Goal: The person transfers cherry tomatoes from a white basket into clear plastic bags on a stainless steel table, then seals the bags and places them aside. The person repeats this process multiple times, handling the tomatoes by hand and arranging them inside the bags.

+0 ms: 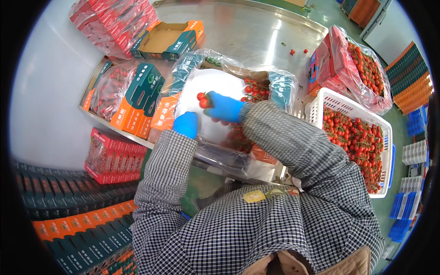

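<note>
In the middle lies a plastic-lined cardboard box point(281, 90), with a white sheet point(220, 79) covering much of its inside. Cherry tomatoes on the vine point(256, 90) fill its right part. My right hand point(224, 106), in a blue glove, grips a small bunch of cherry tomatoes point(204, 100) above the sheet. More tomatoes show partly beneath this hand, blurred. My left hand point(186, 124), also blue-gloved, rests at the left edge of the sheet; its fingers are mostly hidden, so whether it pinches anything cannot be made out.
Right of the box stand a white plastic crate point(347, 100) of vine tomatoes and red cartons point(331, 62) in clear film. Loose tomatoes point(292, 52) lie on the metal table point(237, 32). An empty carton point(161, 55), a tray with folded cartons point(139, 99) and wrapped red cartons point(115, 24) are leftward.
</note>
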Tool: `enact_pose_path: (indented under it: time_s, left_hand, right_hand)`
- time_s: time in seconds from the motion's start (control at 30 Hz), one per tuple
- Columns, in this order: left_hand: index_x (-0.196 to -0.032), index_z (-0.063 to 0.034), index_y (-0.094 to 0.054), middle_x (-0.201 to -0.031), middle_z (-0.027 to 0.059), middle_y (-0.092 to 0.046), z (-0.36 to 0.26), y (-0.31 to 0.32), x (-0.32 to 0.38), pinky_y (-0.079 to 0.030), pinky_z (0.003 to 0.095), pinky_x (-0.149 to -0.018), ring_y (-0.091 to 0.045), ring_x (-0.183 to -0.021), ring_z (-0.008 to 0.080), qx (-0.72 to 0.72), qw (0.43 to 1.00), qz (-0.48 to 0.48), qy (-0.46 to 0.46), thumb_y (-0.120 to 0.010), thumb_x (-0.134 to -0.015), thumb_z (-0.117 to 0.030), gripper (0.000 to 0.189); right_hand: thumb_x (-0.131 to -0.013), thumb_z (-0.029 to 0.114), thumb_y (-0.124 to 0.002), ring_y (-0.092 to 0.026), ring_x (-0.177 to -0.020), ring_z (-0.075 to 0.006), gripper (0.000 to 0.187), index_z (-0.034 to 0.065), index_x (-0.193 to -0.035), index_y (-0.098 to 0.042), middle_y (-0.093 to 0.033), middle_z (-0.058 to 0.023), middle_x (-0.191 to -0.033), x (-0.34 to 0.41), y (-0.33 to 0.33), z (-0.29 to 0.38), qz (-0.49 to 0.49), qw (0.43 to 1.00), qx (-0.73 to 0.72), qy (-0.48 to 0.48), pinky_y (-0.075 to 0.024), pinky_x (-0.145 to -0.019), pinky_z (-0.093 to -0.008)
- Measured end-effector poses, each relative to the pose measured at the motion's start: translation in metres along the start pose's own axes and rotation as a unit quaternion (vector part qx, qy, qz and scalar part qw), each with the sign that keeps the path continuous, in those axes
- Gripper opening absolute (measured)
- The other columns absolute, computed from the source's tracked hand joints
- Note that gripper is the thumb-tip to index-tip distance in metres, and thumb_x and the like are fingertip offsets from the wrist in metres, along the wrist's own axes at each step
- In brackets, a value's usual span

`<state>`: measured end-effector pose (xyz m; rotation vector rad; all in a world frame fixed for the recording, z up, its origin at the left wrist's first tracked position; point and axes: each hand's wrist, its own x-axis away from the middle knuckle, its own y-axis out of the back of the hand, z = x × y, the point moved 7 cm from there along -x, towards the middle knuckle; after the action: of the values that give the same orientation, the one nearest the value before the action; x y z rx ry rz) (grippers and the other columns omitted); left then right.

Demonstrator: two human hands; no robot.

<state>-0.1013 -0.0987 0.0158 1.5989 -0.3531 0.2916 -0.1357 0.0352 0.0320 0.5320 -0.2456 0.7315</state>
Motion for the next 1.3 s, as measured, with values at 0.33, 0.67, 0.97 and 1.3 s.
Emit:
enact_pose_path:
  time_s: [0.33,0.67,0.97,1.3]
  left_hand:
    - [-0.139,0.0008,-0.038,-0.134,0.0243,-0.047,-0.001,-0.017,0.017,-0.039,0.0453,-0.100,-0.050,-0.120,0.0374,-0.017,0.973,-0.201,-0.114,-0.051,-0.094,-0.026,0.054]
    - [-0.135,0.0004,-0.045,-0.139,0.0211,-0.044,-0.246,0.046,0.059,-0.038,0.0396,-0.104,-0.045,-0.127,0.0311,0.193,0.875,-0.233,-0.379,-0.054,-0.091,-0.007,0.046]
    - [-0.097,-0.0010,-0.066,-0.101,0.0130,-0.056,-0.493,-0.127,0.023,-0.040,0.0368,-0.082,-0.052,-0.095,0.0259,-0.177,0.929,-0.161,-0.284,-0.057,-0.084,-0.023,0.027]
    - [-0.109,0.0039,-0.061,-0.107,0.0134,-0.052,-0.500,-0.108,0.060,-0.037,0.0386,-0.088,-0.047,-0.101,0.0263,-0.246,0.949,-0.091,-0.174,-0.065,-0.079,-0.031,0.046]
  right_hand:
    - [-0.085,0.023,-0.056,-0.056,-0.114,-0.0255,0.043,-0.0012,-0.120,-0.056,-0.060,-0.0180,-0.119,0.063,-0.064,-0.014,-0.185,0.873,0.418,0.172,-0.0455,-0.096,-0.0402]
    - [-0.086,0.014,-0.057,-0.064,-0.091,-0.0277,0.016,0.0058,-0.098,-0.062,-0.063,-0.0146,-0.094,0.401,0.165,-0.288,-0.374,0.810,0.332,-0.307,-0.0531,-0.074,-0.0396]
    - [-0.083,0.011,-0.061,-0.059,-0.103,-0.0291,0.027,0.0079,-0.111,-0.059,-0.057,-0.0126,-0.110,0.405,0.153,-0.380,-0.266,0.829,0.409,-0.272,-0.0510,-0.084,-0.0404]
    - [-0.077,0.022,-0.065,-0.060,-0.095,-0.0279,0.023,0.0087,-0.096,-0.068,-0.061,-0.0099,-0.101,0.401,0.170,-0.371,-0.254,0.827,0.448,-0.225,-0.0458,-0.083,-0.0431]
